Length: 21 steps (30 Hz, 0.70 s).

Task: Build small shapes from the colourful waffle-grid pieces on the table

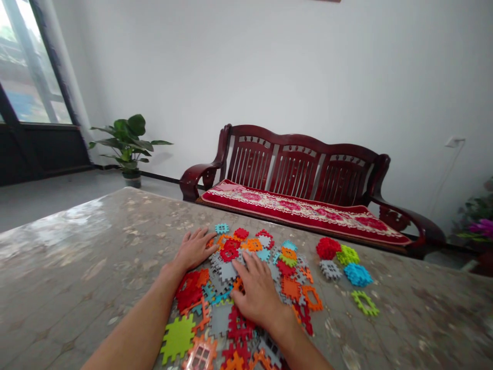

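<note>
A spread pile of interlocking plastic building tiles with notched edges lies before me, in red, orange, grey, blue and green. My left hand (195, 248) rests at the pile's far left edge, palm down, fingers stretched toward an orange tile and a red tile (229, 250). Over the middle of the pile lies my right hand (257, 290), its fingers apart and touching or just above grey tiles (228, 271); the tiles beneath its palm are hidden. Neither hand grips a tile. A lime green square tile (178, 338) and an orange window tile (201, 354) sit at the near side.
Right of the pile stand small stacks of tiles: red (328, 248), lime green (347, 254), grey (330, 269) and blue (358, 275). A lime green frame tile (364, 303) lies nearer. Beyond the patterned table (96, 262) are a wooden bench (296, 172) and a potted plant (129, 144).
</note>
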Tool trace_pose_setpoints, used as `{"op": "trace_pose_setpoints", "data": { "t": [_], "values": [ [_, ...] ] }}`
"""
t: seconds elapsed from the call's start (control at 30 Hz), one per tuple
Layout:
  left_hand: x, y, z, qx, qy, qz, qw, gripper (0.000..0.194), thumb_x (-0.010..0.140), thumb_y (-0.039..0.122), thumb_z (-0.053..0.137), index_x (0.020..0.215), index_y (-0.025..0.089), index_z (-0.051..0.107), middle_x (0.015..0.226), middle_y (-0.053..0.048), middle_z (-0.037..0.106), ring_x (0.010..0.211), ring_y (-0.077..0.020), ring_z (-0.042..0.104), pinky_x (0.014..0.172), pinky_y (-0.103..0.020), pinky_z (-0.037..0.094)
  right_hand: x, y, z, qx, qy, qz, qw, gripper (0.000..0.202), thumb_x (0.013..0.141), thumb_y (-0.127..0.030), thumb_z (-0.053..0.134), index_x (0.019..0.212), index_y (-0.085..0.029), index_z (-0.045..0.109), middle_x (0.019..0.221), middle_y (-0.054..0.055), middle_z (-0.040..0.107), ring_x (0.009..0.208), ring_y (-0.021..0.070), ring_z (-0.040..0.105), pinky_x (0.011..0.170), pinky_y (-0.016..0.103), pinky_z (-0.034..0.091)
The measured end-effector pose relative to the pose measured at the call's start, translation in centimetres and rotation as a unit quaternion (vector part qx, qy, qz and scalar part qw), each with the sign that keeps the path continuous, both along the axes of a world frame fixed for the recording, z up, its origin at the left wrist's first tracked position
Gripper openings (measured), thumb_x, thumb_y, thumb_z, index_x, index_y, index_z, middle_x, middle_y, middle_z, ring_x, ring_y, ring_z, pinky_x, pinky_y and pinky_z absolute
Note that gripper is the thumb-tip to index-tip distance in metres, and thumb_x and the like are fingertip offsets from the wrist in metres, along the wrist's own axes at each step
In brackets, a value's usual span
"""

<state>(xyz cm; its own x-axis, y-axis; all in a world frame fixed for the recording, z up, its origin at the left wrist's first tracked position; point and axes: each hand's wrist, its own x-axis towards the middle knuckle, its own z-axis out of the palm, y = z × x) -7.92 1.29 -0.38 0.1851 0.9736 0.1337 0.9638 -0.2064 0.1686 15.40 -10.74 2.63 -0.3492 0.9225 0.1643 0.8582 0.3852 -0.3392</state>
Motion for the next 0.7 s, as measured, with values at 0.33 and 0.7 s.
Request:
{"op": "trace_pose_setpoints", "data": {
  "t": [0.33,0.7],
  "values": [
    [0.0,-0.1,0.2,0.012,-0.052,-0.021,0.998,0.053,0.091,0.056,0.046,0.135,0.030,0.063,0.151,-0.010,0.051,0.141,-0.0334,0.041,0.117,-0.057,0.024,2.1,1.0,-0.1,0.059,-0.027,-0.114,0.991,0.031,0.082,-0.017,0.053,0.107,-0.025,0.070,0.130,0.007,0.063,0.120,0.0259,0.057,0.102,0.036,0.044],
    [1.3,-0.2,1.1,0.051,-0.218,-0.164,0.961,0.036,0.085,0.047,0.058,0.106,0.024,0.076,0.114,-0.005,0.075,0.110,-0.0235,0.065,0.102,-0.035,0.047,7.3,2.7,0.4,0.043,0.053,-0.218,0.974,0.026,0.088,-0.021,0.047,0.102,-0.024,0.068,0.105,0.005,0.072,0.099,0.0203,0.066,0.085,0.029,0.046]
  ]
}}
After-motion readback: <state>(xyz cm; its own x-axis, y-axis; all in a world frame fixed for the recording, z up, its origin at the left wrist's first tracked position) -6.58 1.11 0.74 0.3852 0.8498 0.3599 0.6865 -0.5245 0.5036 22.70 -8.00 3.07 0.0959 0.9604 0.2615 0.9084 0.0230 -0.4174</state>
